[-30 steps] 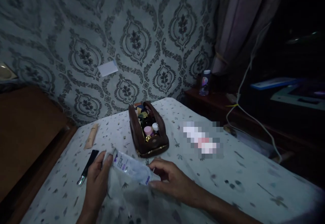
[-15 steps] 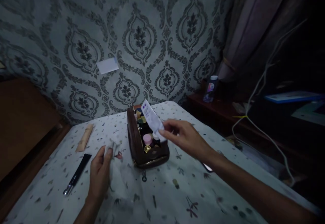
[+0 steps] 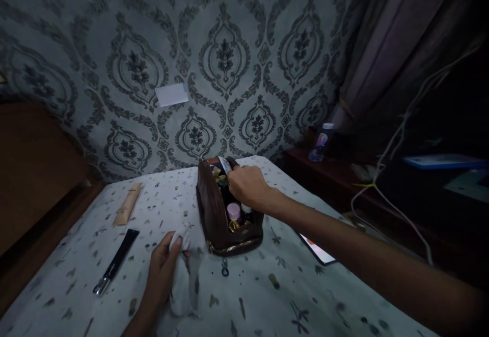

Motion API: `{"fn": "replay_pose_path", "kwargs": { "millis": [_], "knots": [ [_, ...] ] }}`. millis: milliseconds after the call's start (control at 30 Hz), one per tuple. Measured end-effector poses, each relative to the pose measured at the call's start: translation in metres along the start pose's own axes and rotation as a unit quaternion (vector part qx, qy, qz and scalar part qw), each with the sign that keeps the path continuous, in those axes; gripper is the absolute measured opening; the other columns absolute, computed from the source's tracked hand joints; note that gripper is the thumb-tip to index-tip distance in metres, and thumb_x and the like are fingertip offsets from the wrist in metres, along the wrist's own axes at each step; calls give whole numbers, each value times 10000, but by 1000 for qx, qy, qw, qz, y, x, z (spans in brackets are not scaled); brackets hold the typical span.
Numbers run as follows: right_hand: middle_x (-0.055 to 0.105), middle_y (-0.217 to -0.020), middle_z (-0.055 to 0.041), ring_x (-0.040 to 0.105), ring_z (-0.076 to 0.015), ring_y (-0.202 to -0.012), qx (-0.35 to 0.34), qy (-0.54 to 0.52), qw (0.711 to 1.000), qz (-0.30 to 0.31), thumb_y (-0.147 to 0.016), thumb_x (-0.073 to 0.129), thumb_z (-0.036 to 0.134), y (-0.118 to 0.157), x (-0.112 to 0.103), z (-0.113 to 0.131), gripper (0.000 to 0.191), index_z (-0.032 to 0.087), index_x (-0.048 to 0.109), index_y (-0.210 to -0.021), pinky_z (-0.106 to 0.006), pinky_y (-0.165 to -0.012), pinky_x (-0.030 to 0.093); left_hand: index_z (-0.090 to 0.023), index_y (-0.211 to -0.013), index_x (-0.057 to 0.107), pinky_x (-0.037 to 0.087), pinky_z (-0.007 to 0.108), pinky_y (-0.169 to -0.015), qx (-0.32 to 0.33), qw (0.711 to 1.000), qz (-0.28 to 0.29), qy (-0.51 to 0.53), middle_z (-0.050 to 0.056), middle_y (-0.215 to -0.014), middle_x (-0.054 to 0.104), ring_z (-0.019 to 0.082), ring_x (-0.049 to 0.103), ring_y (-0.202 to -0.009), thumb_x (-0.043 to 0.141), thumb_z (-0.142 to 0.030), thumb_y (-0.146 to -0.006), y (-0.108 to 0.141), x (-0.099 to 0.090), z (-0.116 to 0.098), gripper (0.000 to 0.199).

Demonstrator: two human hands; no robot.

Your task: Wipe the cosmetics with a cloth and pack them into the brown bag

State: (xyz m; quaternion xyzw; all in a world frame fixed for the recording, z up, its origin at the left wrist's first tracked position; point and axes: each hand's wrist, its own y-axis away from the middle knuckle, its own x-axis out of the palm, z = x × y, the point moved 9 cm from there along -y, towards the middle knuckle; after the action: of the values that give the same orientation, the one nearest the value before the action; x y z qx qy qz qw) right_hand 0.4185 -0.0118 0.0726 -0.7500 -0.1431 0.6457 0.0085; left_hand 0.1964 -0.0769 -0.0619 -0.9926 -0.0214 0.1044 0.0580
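A brown zip-up toiletry bag [image 3: 208,202] stands unzipped on a patterned sheet, packed with small cosmetics. Among them are a pink-lidded jar [image 3: 234,211] and gold-coloured pieces. My right hand [image 3: 250,187] reaches over the bag's far half, closed on a white tube [image 3: 224,164] whose upper end shows beyond the fingers; its lower part is hidden. In front and to the left, my left hand [image 3: 162,260] pinches a crumpled white cloth [image 3: 184,283] that hangs down toward the sheet. On the left lie a beige tube [image 3: 128,203] and a black tube with a silver cap [image 3: 116,261].
A phone [image 3: 319,249] with a lit screen lies partly under my right forearm. Right of the bed, a bottle [image 3: 321,142] stands on a dark red surface [image 3: 298,161], with a white cable [image 3: 401,214] hanging nearby. A brown wooden panel [image 3: 34,174] borders the left.
My right hand has moved the white tube farther back and down into the bag. The left hand with the cloth has shifted slightly right. The camera view has turned a little.
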Motion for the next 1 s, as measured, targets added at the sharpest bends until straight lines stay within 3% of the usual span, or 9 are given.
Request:
{"fn": "replay_pose_path", "kwargs": {
  "millis": [133,367,600,767,1000],
  "knots": [
    [720,-1018,-198,687,-310,-994,-38,22,999,22,-891,517,206,-4,1,12,247,125,716,-1012,-352,-765,511,-191,-724,588,441,257,-645,12,1000,7,8,-5,-653,572,187,550,-663,605,-626,-799,0,2,0,442],
    [728,-1030,-181,688,-319,-1022,-60,40,997,37,-864,586,291,-11,-2,12,311,137,678,-1118,-365,-791,515,-187,-811,614,440,271,-697,-9,999,33,40,-3,-708,571,201,550,-713,606,-624,-797,1,11,11,437],
    [718,-1059,-186,682,-301,-1018,-68,55,995,39,-898,496,179,-23,9,14,281,123,684,-1100,-347,-790,507,-189,-779,593,393,264,-695,24,997,78,16,-8,-670,531,192,518,-708,523,-567,-881,2,19,16,398],
    [675,-1169,-196,591,-286,-1172,-102,49,993,25,-909,421,88,-38,15,17,356,84,612,-1210,-351,-917,454,-182,-839,612,411,261,-692,5,997,74,23,-4,-700,561,195,533,-719,543,-553,-873,1,19,22,379],
    [724,-1045,-183,676,-277,-1010,-131,44,986,91,-867,498,97,-59,30,10,412,101,582,-1271,-333,-826,470,-176,-811,612,424,256,-670,20,996,83,3,-15,-647,569,179,549,-678,540,-538,-874,-3,19,23,375]
  ]
}}
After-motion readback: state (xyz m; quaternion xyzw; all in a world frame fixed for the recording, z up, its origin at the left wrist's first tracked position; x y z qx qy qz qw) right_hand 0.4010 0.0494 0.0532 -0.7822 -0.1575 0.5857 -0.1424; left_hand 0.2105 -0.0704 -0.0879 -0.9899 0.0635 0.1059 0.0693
